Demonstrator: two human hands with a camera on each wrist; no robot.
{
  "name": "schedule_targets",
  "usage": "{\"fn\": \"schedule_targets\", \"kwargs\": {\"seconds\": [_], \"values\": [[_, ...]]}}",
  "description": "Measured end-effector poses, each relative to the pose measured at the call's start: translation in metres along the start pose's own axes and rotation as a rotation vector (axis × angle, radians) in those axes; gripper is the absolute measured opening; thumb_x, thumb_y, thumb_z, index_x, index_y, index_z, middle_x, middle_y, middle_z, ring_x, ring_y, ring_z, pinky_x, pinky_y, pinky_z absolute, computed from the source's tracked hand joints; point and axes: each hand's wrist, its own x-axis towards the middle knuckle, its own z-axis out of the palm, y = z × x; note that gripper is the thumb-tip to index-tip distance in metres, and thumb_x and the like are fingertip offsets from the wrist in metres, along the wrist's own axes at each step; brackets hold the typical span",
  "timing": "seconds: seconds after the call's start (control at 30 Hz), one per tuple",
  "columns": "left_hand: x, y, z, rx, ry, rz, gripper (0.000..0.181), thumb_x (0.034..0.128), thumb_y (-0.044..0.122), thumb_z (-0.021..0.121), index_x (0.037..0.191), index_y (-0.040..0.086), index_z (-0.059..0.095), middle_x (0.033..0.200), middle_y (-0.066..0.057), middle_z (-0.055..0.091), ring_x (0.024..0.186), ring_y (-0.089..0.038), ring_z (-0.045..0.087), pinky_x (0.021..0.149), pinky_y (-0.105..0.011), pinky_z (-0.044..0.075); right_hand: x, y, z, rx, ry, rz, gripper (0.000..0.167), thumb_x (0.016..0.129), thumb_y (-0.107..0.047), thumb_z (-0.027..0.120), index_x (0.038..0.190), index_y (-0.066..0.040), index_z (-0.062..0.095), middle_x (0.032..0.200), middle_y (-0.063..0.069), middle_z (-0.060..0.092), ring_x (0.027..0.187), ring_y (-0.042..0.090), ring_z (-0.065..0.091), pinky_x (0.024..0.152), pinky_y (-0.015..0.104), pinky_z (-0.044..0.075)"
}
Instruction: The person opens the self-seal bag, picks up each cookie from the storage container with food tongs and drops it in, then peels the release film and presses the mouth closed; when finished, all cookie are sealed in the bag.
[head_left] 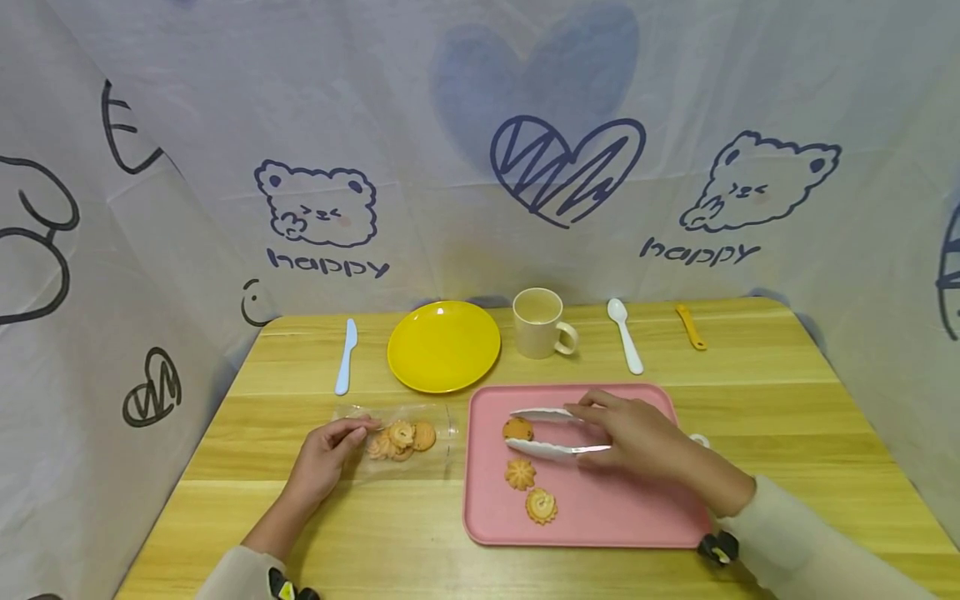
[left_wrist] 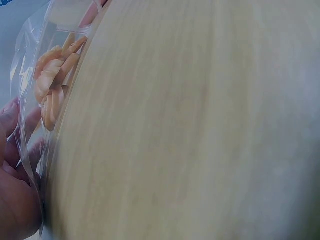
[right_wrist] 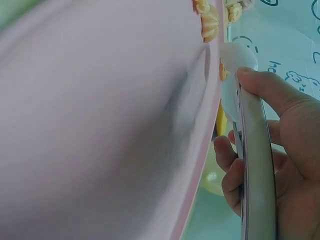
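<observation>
My left hand (head_left: 324,454) pinches the open end of a clear plastic bag (head_left: 442,417) on the table. Several cookies (head_left: 402,433) lie bunched inside it; the left wrist view shows these bagged cookies (left_wrist: 52,80) side-on. In my right hand (head_left: 637,433) are tongs (head_left: 547,450) with white tips, held above the pink tray (head_left: 600,521). Their arms stand apart on either side of a round, dark-specked cookie (head_left: 518,430). Nearer me on the tray lie a star-shaped cookie (head_left: 520,474) and a swirled cookie (head_left: 542,506). The right wrist view shows fingers and thumb around the tongs (right_wrist: 257,165).
Along the back of the table are a light blue knife (head_left: 346,357), a yellow plate (head_left: 444,346), a cream mug (head_left: 537,323), a white spoon (head_left: 626,336) and a small yellow-handled utensil (head_left: 691,326). A printed cloth (head_left: 450,200) hangs behind the table.
</observation>
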Motion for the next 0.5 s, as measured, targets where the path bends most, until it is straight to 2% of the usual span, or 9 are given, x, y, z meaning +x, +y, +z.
{"fn": "schedule_targets", "kwargs": {"seconds": [0.33,0.5], "values": [[0.000,0.002,0.000,0.006,-0.001,-0.010,0.025,0.1050,0.010,0.059,0.120,-0.004,0.073,0.129,-0.022,0.069,0.135,-0.014,0.054,0.105,-0.010,0.043,0.017,-0.013,-0.001,0.024,-0.045,0.021,0.070,0.087,-0.043,0.083,0.146,-0.014,0.060,0.134,0.000,0.061,0.090,0.011,0.056,0.076,0.031,0.051],[0.000,0.002,0.000,0.009,0.004,-0.017,0.025,0.1049,0.009,0.059,0.120,-0.005,0.073,0.129,-0.022,0.069,0.134,-0.013,0.054,0.104,-0.010,0.044,0.028,-0.021,0.001,0.017,-0.047,-0.028,0.069,0.087,-0.042,0.083,0.145,-0.013,0.061,0.130,-0.001,0.061,0.087,0.011,0.055,0.074,0.029,0.050]]}}
